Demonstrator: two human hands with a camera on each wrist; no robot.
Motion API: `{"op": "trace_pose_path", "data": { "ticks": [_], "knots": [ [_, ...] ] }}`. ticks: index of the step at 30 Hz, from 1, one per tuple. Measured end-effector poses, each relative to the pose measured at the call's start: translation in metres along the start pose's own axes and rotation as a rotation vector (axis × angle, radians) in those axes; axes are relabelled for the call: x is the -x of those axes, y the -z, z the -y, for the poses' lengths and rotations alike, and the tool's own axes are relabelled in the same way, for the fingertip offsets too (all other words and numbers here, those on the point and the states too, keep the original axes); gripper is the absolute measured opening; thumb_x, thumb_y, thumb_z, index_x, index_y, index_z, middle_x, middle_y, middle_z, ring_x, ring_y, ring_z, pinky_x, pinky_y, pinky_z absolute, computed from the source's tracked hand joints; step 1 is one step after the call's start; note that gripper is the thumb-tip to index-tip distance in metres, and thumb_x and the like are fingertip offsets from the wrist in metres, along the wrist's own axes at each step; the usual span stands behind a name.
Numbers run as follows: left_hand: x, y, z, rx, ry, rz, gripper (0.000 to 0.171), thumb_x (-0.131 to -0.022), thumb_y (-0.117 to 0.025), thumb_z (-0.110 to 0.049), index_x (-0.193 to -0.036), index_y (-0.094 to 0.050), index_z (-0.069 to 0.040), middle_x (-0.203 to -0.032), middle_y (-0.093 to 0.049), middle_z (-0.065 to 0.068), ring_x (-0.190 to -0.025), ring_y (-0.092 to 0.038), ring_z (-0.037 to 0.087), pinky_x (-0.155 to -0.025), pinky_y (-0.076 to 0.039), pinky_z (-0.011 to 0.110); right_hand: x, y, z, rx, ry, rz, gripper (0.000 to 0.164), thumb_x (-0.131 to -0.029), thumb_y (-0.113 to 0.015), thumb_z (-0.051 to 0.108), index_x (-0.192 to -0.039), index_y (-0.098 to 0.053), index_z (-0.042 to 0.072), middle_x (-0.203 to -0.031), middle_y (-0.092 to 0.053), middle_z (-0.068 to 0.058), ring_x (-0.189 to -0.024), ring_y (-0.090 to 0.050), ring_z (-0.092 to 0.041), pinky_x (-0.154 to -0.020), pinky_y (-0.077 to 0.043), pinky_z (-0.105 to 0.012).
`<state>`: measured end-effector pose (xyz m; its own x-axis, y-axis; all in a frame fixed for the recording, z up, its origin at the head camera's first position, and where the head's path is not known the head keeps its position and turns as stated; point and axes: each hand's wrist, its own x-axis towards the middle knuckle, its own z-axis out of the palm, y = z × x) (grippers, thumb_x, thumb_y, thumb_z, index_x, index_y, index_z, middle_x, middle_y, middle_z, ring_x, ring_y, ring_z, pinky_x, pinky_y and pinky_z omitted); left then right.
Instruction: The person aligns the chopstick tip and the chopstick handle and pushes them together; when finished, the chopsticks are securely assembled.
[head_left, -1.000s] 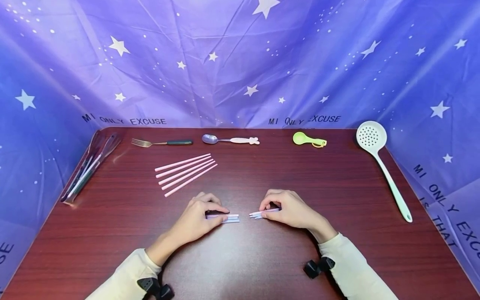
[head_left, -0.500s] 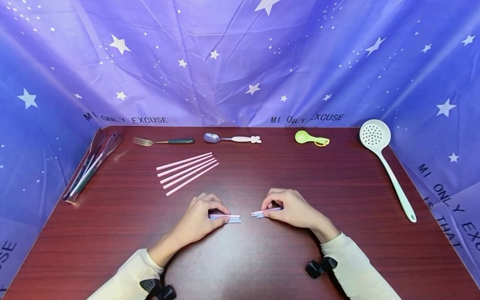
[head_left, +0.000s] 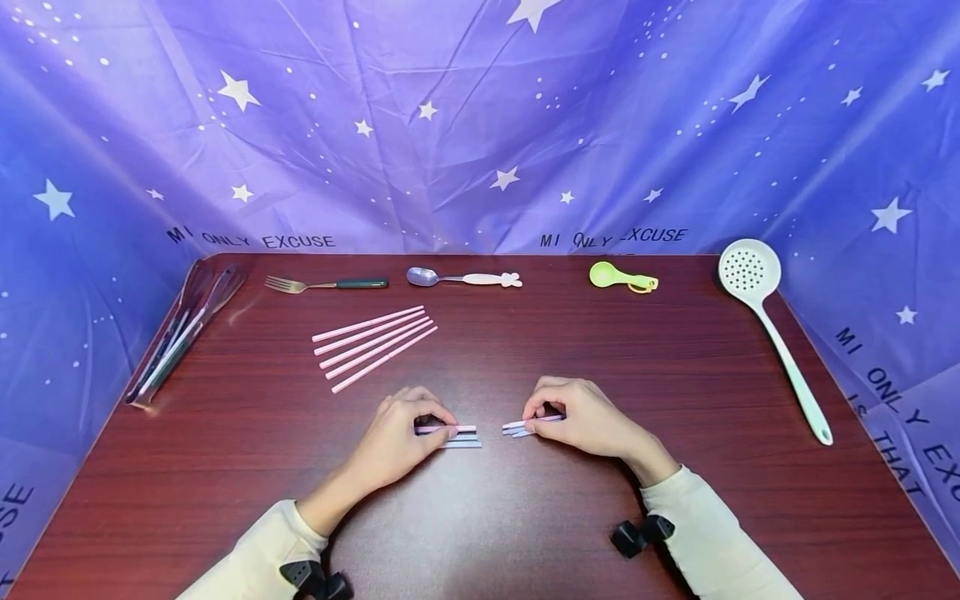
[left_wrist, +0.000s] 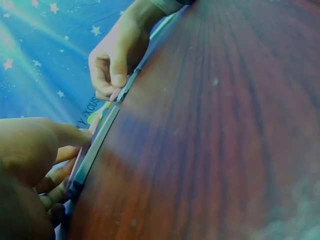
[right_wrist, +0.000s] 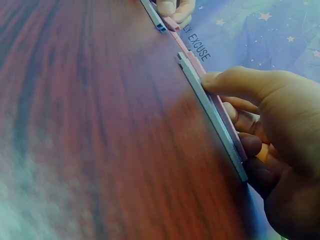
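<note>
My left hand [head_left: 405, 429] pinches a slim pink straw-like stick [head_left: 467, 427] between thumb and fingers, low over the table. Beside it, on the near side, lie slim blue sticks [head_left: 463, 445], their left parts hidden by the hand. Across a small gap, my right hand [head_left: 581, 421] holds a small bundle of pink and blue sticks [head_left: 513, 427]. In the right wrist view the thumb presses at a blue stick [right_wrist: 220, 127], with a pink stick [right_wrist: 232, 127] along its far side. The left wrist view shows a blue stick [left_wrist: 97, 145] flat on the wood.
Several pink sticks [head_left: 375, 346] lie fanned out behind my left hand. Along the back edge are a fork [head_left: 326, 284], a spoon [head_left: 465, 278] and a green measuring spoon [head_left: 622, 275]. A skimmer [head_left: 772, 333] lies at right, a clear bag of utensils [head_left: 183, 333] at left.
The pink stick in my left hand has shifted slightly back and left, opening a gap from the blue ones, which spread apart. My right hand stays nearly still.
</note>
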<state>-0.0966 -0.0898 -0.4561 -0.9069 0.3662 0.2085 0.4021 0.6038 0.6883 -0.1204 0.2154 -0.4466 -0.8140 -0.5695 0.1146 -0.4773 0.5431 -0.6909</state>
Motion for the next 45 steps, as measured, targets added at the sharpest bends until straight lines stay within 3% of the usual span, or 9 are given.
{"op": "trace_pose_path", "data": {
  "ticks": [7, 16, 21, 45],
  "knots": [
    [-0.004, 0.005, -0.005, 0.013, -0.036, -0.043, 0.008, -0.086, -0.083, -0.018, -0.091, -0.08, -0.022, -0.09, -0.071, -0.01, -0.084, -0.066, 0.005, -0.078, -0.052, 0.026, -0.001, 0.002, 0.001, -0.049, 0.029, -0.036, 0.017, -0.088, -0.08, 0.014, -0.09, -0.075, 0.03, -0.082, -0.06, 0.015, -0.073, -0.052, -0.002, -0.064, -0.041, -0.018],
    [-0.009, 0.006, -0.017, 0.003, -0.076, -0.073, 0.007, -0.09, -0.08, -0.018, -0.094, -0.077, -0.022, -0.091, -0.072, -0.012, -0.084, -0.066, 0.001, -0.079, -0.055, 0.027, -0.005, 0.001, 0.012, -0.013, 0.106, -0.107, 0.015, -0.089, -0.08, 0.015, -0.092, -0.075, 0.029, -0.084, -0.06, 0.014, -0.076, -0.055, -0.003, -0.065, -0.045, -0.021],
    [-0.008, 0.006, -0.019, 0.019, -0.103, -0.101, 0.007, -0.09, -0.08, -0.016, -0.094, -0.077, -0.021, -0.09, -0.072, -0.012, -0.083, -0.065, 0.001, -0.077, -0.055, 0.026, -0.006, -0.001, 0.016, -0.048, 0.148, -0.154, 0.016, -0.089, -0.081, 0.013, -0.092, -0.076, 0.027, -0.084, -0.061, 0.013, -0.075, -0.055, -0.004, -0.064, -0.046, -0.021],
    [-0.008, 0.003, -0.023, 0.086, -0.126, -0.117, 0.008, -0.093, -0.077, -0.012, -0.094, -0.075, -0.02, -0.088, -0.069, -0.011, -0.079, -0.062, 0.001, -0.073, -0.053, 0.022, -0.005, -0.004, 0.018, -0.142, 0.165, -0.2, 0.015, -0.088, -0.079, 0.006, -0.093, -0.075, 0.02, -0.084, -0.061, 0.008, -0.073, -0.056, -0.007, -0.061, -0.045, -0.02]
  ]
}}
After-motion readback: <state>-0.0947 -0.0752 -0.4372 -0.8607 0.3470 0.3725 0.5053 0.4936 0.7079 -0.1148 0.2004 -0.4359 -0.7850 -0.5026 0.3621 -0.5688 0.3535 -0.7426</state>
